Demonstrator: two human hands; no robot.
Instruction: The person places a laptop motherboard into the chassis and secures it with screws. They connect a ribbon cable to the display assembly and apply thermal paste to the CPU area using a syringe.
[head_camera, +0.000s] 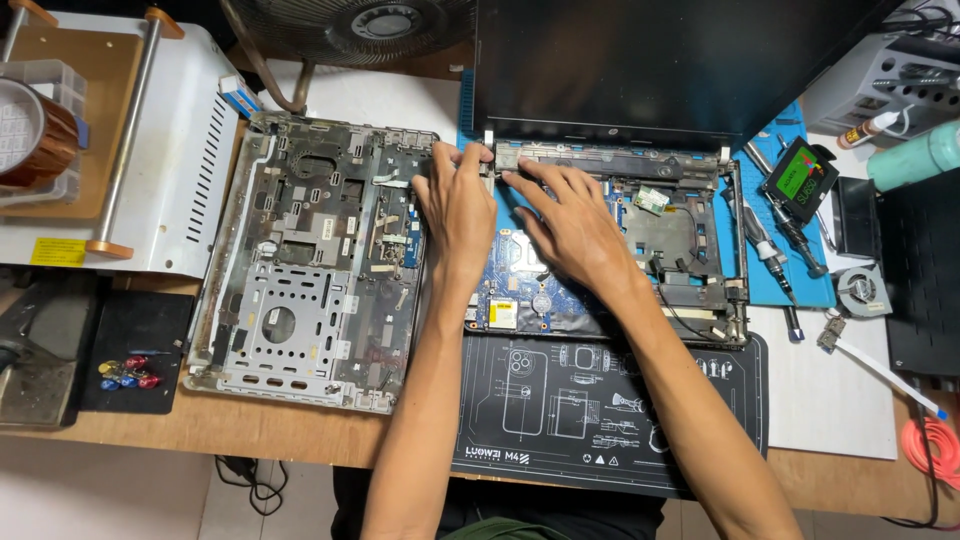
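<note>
Resting on an opened laptop base (690, 250), both hands work at its rear edge on a wooden tabletop (250, 430). The left hand (458, 205) lies palm down with its fingers bent toward the left hinge (492, 158), fingertips touching the metal there; it holds nothing that can be seen. The right hand (572, 222) lies just beside it, fingers spread wide and flat over the blue circuit board (520, 300) and the strip below the hinge, also grasping nothing visible. The two hands are nearly touching at the thumbs.

The dark screen (660, 65) stands upright behind the base, joined to it along the hinge line. The base sits partly on a blue mat (800, 285) and overlaps the top of a black mat (600, 410) printed with white line drawings.

Left of the hands, just beside the base, a removed grey cover (310, 270) lies with its inner side up. Farther left stands a white machine (190, 170) with a roll of brown tape (35, 130) resting on it, and a small black pad (135, 350) carries a few coloured bits. A fan (350, 25) stands at the far edge.

To the right, screwdrivers (765, 240) lie on the blue mat, near a flat black drive (798, 178) with a green label and a small round cooling fan (862, 290).
</note>
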